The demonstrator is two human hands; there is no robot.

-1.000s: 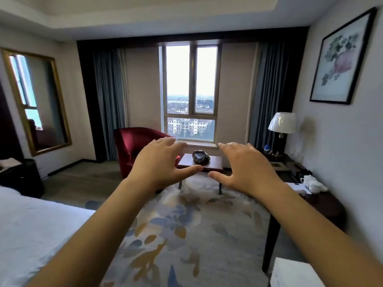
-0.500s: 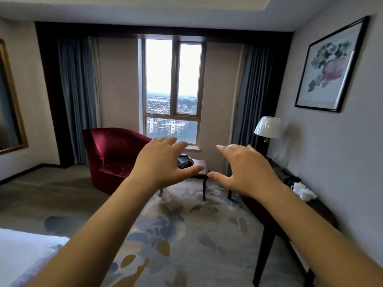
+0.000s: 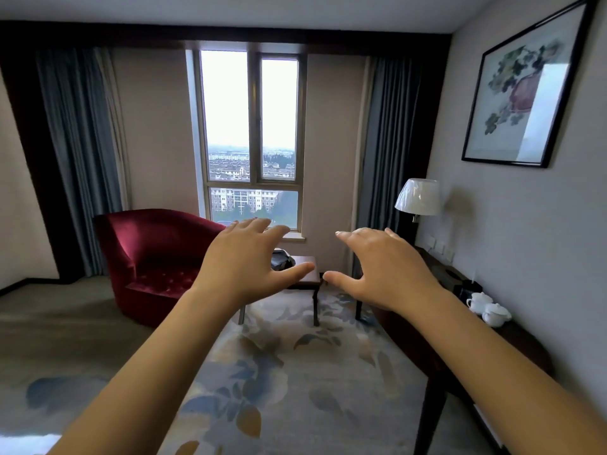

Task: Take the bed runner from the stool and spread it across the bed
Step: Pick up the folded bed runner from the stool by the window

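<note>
Both hands empty, raised, fingers spread: left hand [image 3: 243, 267], right hand [image 3: 384, 270]. Since a second ago: turned right, leaving only a bed [image 3: 23, 444] corner lower left. No runner or stool identifiable. Locate stool before reaching.

Of the bed [image 3: 19, 446], only a pale white corner shows, well in front of the armchair [image 3: 157, 261] and to its left, at the bottom edge of the view. Just right of the armchair stands a low dark-wood piece on thin legs that may be the stool [image 3: 308, 260], upright on the far end of the rug. The left hand [image 3: 243, 267] covers much of its flat top, and a dark lump [image 3: 281, 260] lies on it, too hidden to tell what it is.
</note>
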